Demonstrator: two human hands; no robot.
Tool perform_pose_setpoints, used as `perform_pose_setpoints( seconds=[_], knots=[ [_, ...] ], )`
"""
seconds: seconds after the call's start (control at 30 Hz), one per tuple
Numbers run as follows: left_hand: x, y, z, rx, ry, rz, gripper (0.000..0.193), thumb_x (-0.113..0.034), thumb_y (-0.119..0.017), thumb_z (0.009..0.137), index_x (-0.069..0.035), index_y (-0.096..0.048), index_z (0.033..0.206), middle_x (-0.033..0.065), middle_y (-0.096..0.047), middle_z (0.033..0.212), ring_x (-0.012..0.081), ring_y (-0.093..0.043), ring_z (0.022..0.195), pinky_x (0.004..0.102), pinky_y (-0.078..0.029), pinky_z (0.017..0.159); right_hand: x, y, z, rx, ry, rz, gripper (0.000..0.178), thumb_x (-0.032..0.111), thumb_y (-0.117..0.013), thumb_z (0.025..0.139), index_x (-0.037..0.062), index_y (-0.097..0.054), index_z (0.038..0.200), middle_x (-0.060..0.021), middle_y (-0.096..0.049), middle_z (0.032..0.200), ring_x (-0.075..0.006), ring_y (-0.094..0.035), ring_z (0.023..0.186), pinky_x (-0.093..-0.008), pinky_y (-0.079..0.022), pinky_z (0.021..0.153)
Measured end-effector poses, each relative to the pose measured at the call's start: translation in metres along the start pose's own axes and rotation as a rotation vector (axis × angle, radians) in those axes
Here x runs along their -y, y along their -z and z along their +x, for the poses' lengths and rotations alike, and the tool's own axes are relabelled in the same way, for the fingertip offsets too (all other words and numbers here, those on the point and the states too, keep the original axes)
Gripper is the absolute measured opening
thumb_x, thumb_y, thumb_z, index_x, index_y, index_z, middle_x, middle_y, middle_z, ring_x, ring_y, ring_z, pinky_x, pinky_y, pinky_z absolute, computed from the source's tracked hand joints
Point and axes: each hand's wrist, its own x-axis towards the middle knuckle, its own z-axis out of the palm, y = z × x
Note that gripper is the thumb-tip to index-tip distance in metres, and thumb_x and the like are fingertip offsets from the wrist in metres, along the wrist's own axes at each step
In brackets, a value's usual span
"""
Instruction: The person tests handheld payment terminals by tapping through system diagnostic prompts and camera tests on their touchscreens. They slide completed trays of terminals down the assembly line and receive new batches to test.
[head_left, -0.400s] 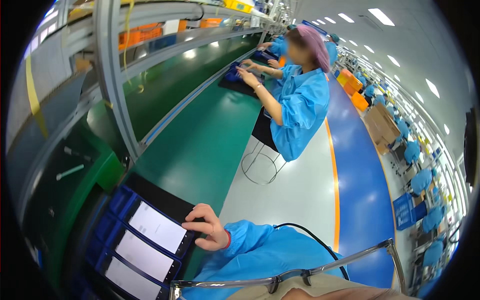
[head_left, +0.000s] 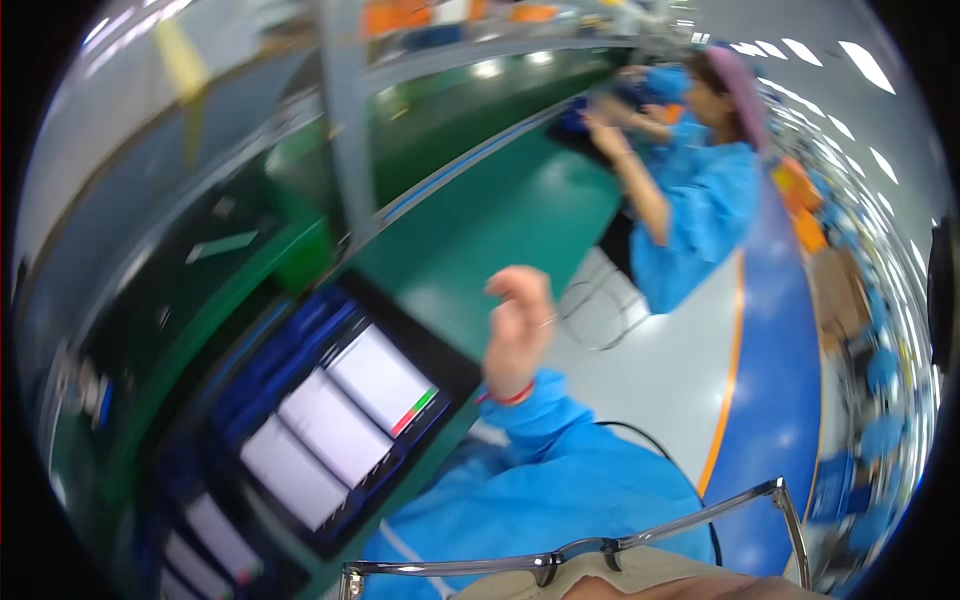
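My right hand (head_left: 517, 335) is raised off the devices, above the green bench. It looks blurred, with loosely bent fingers and nothing visible in them. A red band circles its wrist, below which comes a blue sleeve (head_left: 548, 415). Left of the hand, three phone-like devices with lit white screens (head_left: 335, 427) lie side by side in a blue holder (head_left: 272, 362). The screen nearest the hand (head_left: 382, 378) carries a red and green bar at its end. Under the holder is a black mat (head_left: 425, 345). My left hand is out of the picture.
More lit devices (head_left: 222, 535) lie at the lower left. A metal post (head_left: 348, 120) and a green ledge (head_left: 300, 260) border the green bench (head_left: 480, 225). Further along, a co-worker in blue (head_left: 700, 220) handles dark blue items. A stool (head_left: 600, 305) stands beside the bench.
My right hand has lifted off the devices and moved up and away from them. A red and green bar has appeared on the nearest screen. The whole view has shifted.
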Motion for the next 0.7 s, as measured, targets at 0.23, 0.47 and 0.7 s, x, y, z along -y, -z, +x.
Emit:
perform_pose_setpoints(
  seconds=[0.23,0.47,0.7],
  knots=[
    [0.002,-0.006,-0.001,-0.045,0.015,-0.227,0.038,-0.016,-0.05,0.091,0.006,-0.052,0.122,0.0147,-0.057,0.121,0.0202,-0.054,0.108,0.0287,-0.04,0.095,0.04,-0.009,-0.02,0.852,0.255,-0.067,0.03,0.006,-0.065,0.06,0.0082,-0.069,0.09,-0.0127,-0.053,0.098,-0.0273,-0.05,0.083,-0.0362,-0.042,0.072],
    [0.005,0.007,-0.01,-0.084,-0.015,-0.247,0.031,-0.014,-0.053,0.091,0.004,-0.058,0.115,0.009,-0.063,0.103,0.0137,-0.058,0.091,0.0242,-0.046,0.081,0.052,-0.014,-0.073,1.032,0.37,-0.124,0.034,0.018,-0.071,0.057,0.0149,-0.07,0.09,-0.0093,-0.056,0.101,-0.0241,-0.047,0.086,-0.0406,-0.036,0.079],
    [0.013,0.007,-0.011,-0.097,-0.018,-0.282,0.03,-0.015,-0.053,0.092,0.003,-0.058,0.116,0.0088,-0.063,0.103,0.0125,-0.059,0.09,0.0232,-0.047,0.081,0.057,-0.02,-0.084,1.095,0.363,-0.194,0.033,0.022,-0.071,0.058,0.0177,-0.071,0.09,-0.0068,-0.057,0.106,-0.0234,-0.046,0.091,-0.0411,-0.034,0.085]
  ],
)
